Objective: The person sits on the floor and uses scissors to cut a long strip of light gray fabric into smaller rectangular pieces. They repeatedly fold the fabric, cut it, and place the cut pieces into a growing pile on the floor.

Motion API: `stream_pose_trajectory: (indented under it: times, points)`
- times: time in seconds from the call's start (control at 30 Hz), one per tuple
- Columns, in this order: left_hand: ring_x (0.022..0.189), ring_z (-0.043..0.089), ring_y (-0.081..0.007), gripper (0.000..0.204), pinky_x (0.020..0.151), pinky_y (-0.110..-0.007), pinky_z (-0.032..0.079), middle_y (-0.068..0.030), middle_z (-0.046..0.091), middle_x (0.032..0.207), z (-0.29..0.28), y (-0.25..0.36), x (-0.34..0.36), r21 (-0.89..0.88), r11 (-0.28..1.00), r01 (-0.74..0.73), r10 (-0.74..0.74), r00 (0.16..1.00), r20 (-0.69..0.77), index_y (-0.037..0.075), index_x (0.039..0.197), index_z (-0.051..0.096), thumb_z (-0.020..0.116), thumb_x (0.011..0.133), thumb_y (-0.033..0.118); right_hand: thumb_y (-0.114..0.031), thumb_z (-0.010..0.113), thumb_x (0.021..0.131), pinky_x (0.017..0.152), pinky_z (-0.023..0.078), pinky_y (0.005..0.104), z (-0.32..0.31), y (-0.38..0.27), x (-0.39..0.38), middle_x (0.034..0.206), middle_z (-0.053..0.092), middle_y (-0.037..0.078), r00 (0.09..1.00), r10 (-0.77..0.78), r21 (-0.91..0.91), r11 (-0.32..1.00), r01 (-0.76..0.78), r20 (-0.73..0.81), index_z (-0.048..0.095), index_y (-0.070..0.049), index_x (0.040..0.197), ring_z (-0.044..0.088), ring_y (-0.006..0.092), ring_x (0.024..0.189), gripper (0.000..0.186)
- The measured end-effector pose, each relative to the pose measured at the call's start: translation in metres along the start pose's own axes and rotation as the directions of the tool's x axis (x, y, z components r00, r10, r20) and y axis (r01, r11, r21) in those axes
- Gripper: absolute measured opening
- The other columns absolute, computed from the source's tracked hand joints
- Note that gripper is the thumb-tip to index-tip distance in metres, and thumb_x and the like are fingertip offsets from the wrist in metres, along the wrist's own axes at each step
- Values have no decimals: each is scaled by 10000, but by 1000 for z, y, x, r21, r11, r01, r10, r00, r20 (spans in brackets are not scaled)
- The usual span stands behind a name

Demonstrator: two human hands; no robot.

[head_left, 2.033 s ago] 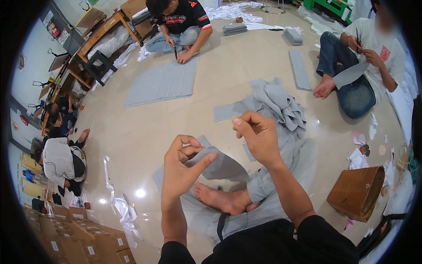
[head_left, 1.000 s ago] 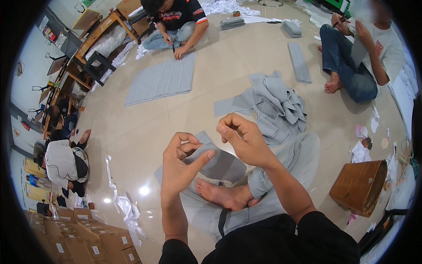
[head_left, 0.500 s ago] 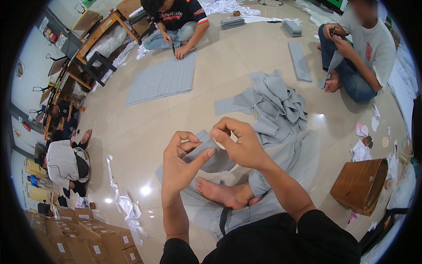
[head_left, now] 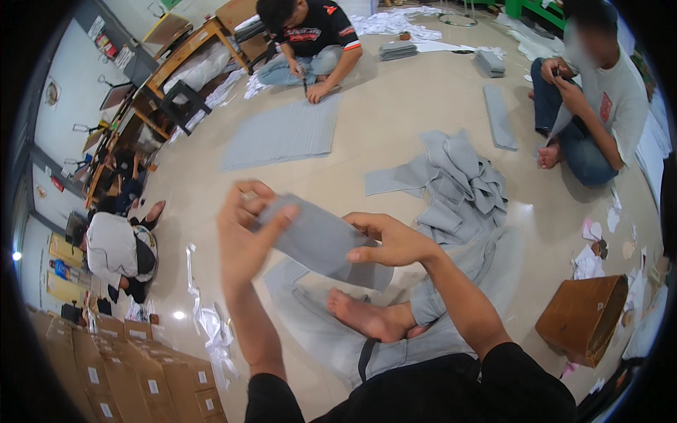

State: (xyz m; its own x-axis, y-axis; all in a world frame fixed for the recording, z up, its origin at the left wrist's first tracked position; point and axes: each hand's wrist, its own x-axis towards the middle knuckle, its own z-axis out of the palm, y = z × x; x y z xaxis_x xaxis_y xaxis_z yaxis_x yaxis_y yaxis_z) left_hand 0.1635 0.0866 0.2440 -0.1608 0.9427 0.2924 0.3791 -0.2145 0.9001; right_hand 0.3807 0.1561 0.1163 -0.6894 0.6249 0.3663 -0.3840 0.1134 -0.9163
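A grey fabric strip (head_left: 321,236) is stretched between my two hands above my crossed legs. My left hand (head_left: 247,225), slightly blurred, pinches its upper left end between thumb and fingers. Toward the other end, my right hand (head_left: 395,240) grips the strip with the thumb on top and the fingers behind. Another grey fabric piece (head_left: 285,275) lies beside my left knee, partly hidden. Just beyond my right knee is a loose heap of grey fabric strips (head_left: 462,183) on the floor.
A person (head_left: 310,42) at the far side works on a grey fabric sheet (head_left: 282,134). Another person (head_left: 592,99) sits at the right near a flat grey strip (head_left: 499,116). A brown box (head_left: 582,317) stands right, cardboard boxes (head_left: 134,374) lower left, white scraps (head_left: 211,331) on the floor.
My hands have moved apart, left hand to the left and right hand lower and rightward. The grey strip, folded up between them before, is now spread out flat.
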Motion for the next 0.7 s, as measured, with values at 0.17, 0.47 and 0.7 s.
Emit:
stream_pose_trajectory:
  times: [0.17, 0.47, 0.7]
  points:
    - [929, 606, -54, 382, 819, -190, 441, -20, 675, 1032, -108, 19, 23, 201, 968, -153, 200, 950, -239, 60, 1178, 563, 817, 895, 104, -219, 814, 911, 868, 510, 271, -37, 48, 22, 1009, 732, 32, 921, 284, -225, 947, -227, 267, 709, 0, 1102, 639, 100, 961, 309]
    - [1000, 611, -119, 390, 963, -231, 411, -80, 665, 1055, -243, 2, -29, 253, 966, -61, 210, 755, -621, 42, 1196, 565, 820, 910, 115, -151, 796, 907, 794, 507, 262, -27, 66, 39, 904, 696, -6, 979, 152, -100, 985, -138, 139, 723, -8, 1039, 616, 80, 848, 208]
    - [1020, 603, -115, 399, 956, -231, 427, -67, 651, 1085, -276, -48, -64, 203, 979, -8, 149, 705, -693, 49, 1195, 566, 828, 903, 120, -188, 792, 924, 819, 491, 253, -15, 73, 48, 962, 695, 17, 981, 194, 7, 981, -194, 24, 706, -9, 1075, 600, 86, 879, 250]
